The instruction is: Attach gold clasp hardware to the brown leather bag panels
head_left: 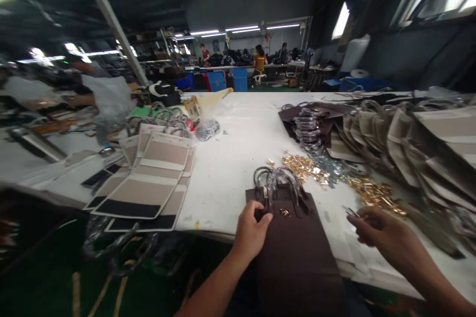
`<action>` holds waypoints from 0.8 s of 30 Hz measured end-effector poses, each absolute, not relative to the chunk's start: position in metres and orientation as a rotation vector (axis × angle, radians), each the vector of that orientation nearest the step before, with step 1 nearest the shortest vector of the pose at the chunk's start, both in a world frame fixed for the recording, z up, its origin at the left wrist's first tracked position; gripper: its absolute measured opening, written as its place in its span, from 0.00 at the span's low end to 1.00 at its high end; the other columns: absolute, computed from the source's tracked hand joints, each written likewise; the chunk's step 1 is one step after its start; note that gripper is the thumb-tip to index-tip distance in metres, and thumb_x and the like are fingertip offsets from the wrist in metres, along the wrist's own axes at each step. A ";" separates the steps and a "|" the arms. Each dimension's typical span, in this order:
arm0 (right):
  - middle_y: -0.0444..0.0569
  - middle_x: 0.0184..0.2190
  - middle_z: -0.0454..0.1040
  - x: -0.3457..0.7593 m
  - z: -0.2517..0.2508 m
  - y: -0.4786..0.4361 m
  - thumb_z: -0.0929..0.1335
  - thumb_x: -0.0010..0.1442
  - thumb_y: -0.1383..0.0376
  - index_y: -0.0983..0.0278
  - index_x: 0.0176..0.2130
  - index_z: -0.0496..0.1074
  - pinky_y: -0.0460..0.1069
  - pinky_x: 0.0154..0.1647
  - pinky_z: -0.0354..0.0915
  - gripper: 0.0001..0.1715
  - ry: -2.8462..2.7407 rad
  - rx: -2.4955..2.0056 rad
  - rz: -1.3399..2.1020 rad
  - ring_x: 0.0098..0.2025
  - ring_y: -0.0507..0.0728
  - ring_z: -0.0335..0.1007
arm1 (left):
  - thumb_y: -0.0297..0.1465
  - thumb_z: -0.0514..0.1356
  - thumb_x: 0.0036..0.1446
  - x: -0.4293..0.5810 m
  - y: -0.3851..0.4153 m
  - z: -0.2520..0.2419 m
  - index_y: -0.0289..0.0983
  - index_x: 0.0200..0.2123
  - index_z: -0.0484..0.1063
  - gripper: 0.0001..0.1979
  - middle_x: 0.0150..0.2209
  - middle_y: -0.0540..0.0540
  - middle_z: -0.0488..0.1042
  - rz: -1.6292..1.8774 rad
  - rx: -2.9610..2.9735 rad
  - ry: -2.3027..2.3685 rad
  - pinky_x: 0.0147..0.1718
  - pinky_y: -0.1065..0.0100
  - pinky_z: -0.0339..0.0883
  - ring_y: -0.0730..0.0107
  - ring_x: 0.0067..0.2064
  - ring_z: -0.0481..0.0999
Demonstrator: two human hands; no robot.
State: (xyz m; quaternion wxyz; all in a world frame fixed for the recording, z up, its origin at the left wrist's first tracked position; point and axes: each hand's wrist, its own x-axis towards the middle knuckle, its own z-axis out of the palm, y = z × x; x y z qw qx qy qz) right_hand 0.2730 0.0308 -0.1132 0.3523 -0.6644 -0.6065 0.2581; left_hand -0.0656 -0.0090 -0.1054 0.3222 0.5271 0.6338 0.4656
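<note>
A dark brown bag panel (297,252) hangs over the table's front edge, with plastic-wrapped handles (277,181) at its top. A small gold-coloured metal fitting (284,212) sits on the panel below the handles. My left hand (253,225) is closed on the panel's left side near a handle base, thumb and fingers pinching there. To the right of the panel, my right hand (375,228) is closed with a thin, shiny piece at its fingertips, too blurred to name. Beyond that hand lie loose gold-coloured metal pieces (375,193).
Beige panels (148,178) with dark ends are stacked at the left. More beige panels (394,133) and brown panels (297,114) lie at the right on the white table (230,158). A second gold pile (301,166) is mid-right. Several people work in the background.
</note>
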 end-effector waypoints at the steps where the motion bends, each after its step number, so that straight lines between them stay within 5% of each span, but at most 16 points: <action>1: 0.48 0.20 0.77 0.249 -0.111 0.022 0.73 0.51 0.40 0.58 0.32 0.74 0.52 0.23 0.71 0.25 -1.528 -1.657 0.844 0.23 0.61 0.76 | 0.35 0.65 0.56 -0.064 -0.011 -0.105 0.40 0.37 0.72 0.07 0.36 0.48 0.75 1.223 1.364 1.682 0.41 0.63 0.62 0.62 0.38 0.71; 5: 0.48 0.26 0.81 0.155 -0.111 -0.005 0.76 0.52 0.45 0.55 0.31 0.75 0.53 0.23 0.75 0.18 -1.548 -1.311 1.239 0.27 0.64 0.80 | 0.34 0.65 0.56 -0.052 -0.015 -0.106 0.42 0.32 0.64 0.11 0.32 0.50 0.68 1.278 1.290 1.737 0.38 0.64 0.60 0.64 0.36 0.66; 10: 0.48 0.33 0.83 0.101 -0.106 -0.012 0.77 0.54 0.50 0.56 0.34 0.78 0.55 0.35 0.79 0.14 -1.506 -1.075 1.284 0.36 0.65 0.82 | 0.35 0.65 0.57 -0.047 -0.015 -0.112 0.42 0.27 0.57 0.17 0.27 0.53 0.61 1.385 1.191 1.654 0.34 0.65 0.58 0.67 0.32 0.63; 14: 0.48 0.29 0.81 0.099 -0.103 -0.008 0.75 0.57 0.49 0.62 0.33 0.77 0.51 0.34 0.76 0.18 -1.465 -1.146 1.309 0.32 0.59 0.79 | 0.44 0.63 0.61 -0.052 -0.016 -0.113 0.40 0.37 0.68 0.14 0.32 0.50 0.70 1.520 0.922 1.512 0.41 0.65 0.64 0.65 0.37 0.71; 17: 0.49 0.32 0.82 0.096 -0.109 -0.006 0.77 0.54 0.49 0.63 0.42 0.77 0.51 0.35 0.76 0.24 -1.271 -1.221 1.362 0.33 0.60 0.80 | 0.48 0.67 0.56 -0.054 -0.022 -0.111 0.39 0.50 0.73 0.25 0.41 0.45 0.78 1.583 0.612 1.359 0.50 0.61 0.66 0.58 0.48 0.76; 20: 0.51 0.36 0.82 0.089 -0.116 -0.005 0.77 0.54 0.47 0.63 0.47 0.78 0.51 0.34 0.75 0.28 -1.242 -1.294 1.300 0.34 0.60 0.80 | 0.48 0.70 0.51 -0.055 -0.028 -0.110 0.36 0.45 0.78 0.24 0.41 0.42 0.81 1.567 0.430 1.165 0.53 0.56 0.68 0.53 0.49 0.78; 24: 0.50 0.35 0.82 0.083 -0.116 -0.006 0.74 0.59 0.47 0.62 0.41 0.80 0.52 0.33 0.72 0.22 -1.435 -1.403 1.041 0.30 0.58 0.77 | 0.42 0.71 0.49 -0.055 -0.028 -0.109 0.36 0.38 0.81 0.18 0.40 0.42 0.82 1.602 0.301 1.076 0.54 0.56 0.69 0.53 0.48 0.79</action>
